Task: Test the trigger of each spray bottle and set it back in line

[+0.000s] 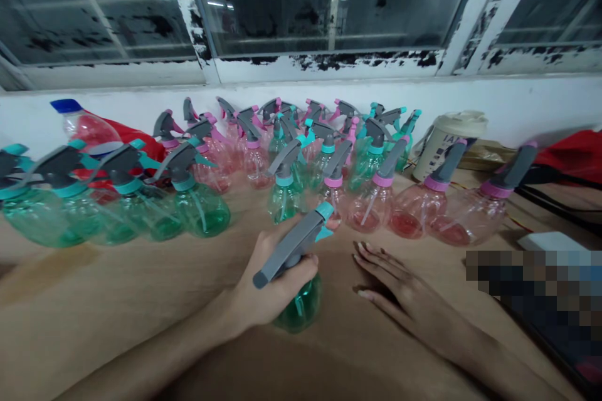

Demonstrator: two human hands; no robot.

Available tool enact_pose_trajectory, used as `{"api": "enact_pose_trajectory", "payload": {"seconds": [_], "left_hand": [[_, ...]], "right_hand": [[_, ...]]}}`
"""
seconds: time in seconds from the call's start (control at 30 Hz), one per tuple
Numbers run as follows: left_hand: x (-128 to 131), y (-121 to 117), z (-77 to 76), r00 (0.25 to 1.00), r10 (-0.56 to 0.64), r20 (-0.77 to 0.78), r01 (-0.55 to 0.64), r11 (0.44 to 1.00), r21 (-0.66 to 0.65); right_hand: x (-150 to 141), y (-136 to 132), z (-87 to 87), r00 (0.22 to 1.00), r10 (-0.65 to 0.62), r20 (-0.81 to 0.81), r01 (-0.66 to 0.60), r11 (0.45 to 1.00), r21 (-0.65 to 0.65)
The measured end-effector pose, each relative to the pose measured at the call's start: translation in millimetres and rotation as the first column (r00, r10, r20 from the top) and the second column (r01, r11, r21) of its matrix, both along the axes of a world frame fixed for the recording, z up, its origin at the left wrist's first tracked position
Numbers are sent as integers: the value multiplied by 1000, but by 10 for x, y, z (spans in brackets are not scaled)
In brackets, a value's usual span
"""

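Note:
A green spray bottle with a grey and teal trigger head stands at the front middle of the table. My left hand is wrapped round its neck, just under the head, and hides part of the bottle. My right hand lies flat on the table to the right of it, fingers stretched out and holding nothing. Close beyond the hands is a row of pink spray bottles, with another green spray bottle at its left end.
Several green spray bottles line the left side, and more pink and green ones crowd the back. A printed cup stands at the back right near dark cables. A blue-capped bottle is at the back left. Windows rise behind.

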State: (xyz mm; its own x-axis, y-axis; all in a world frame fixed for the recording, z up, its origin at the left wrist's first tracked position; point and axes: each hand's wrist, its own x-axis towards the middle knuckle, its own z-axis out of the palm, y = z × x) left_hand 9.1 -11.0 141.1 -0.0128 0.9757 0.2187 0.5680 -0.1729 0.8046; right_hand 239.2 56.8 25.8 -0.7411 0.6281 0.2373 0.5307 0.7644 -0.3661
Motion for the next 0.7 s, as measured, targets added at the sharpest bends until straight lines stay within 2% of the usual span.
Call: {"api": "enact_pose_trajectory", "payload": {"seconds": [0.37, 0.7], "left_hand": [[26, -6, 6, 1000, -7, 14, 6, 996, 89], [16, -16, -2, 1000, 5, -25, -3, 997, 80]], "right_hand": [[-5, -1, 21, 999, -6, 51, 6, 1000, -3], [-10, -8, 11, 998, -15, 53, 14, 1000, 19]]}}
